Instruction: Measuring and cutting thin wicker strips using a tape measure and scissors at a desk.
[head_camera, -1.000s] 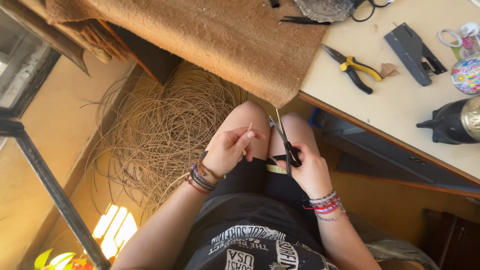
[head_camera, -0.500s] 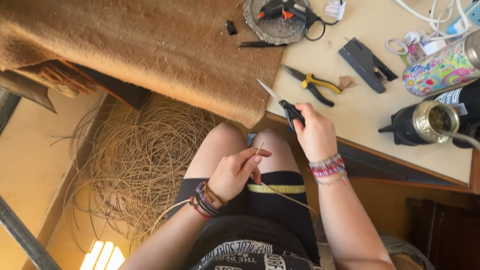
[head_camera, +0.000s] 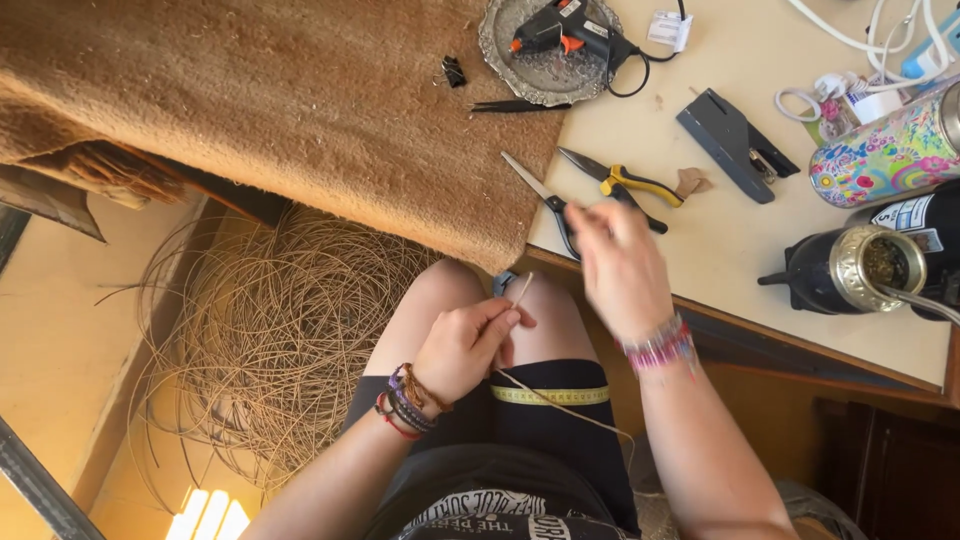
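Observation:
My left hand (head_camera: 465, 345) is over my lap, pinching a thin pale reed strand (head_camera: 560, 408) between thumb and fingers. The strand's short tip sticks up past my fingers and the rest trails back across my thigh. My right hand (head_camera: 622, 268) is blurred at the edge of the cream table (head_camera: 720, 240), fingers loose. It is just right of the black-handled scissors (head_camera: 540, 195), which lie on the table with the blades pointing up left. A yellow measuring tape (head_camera: 550, 395) crosses my shorts.
On the table lie yellow-handled pliers (head_camera: 630, 185), a dark stapler (head_camera: 735, 130), a glue gun (head_camera: 560, 28) on a metal tray (head_camera: 505, 55), a flowery tumbler (head_camera: 885, 155) and a black cup (head_camera: 850, 270). A brown woven mat (head_camera: 280, 110) overhangs a loose coil of reed (head_camera: 270, 330) on the floor.
My right hand carried the scissors from my lap up to the table edge and now they lie on the table beside it. My left hand has kept the reed.

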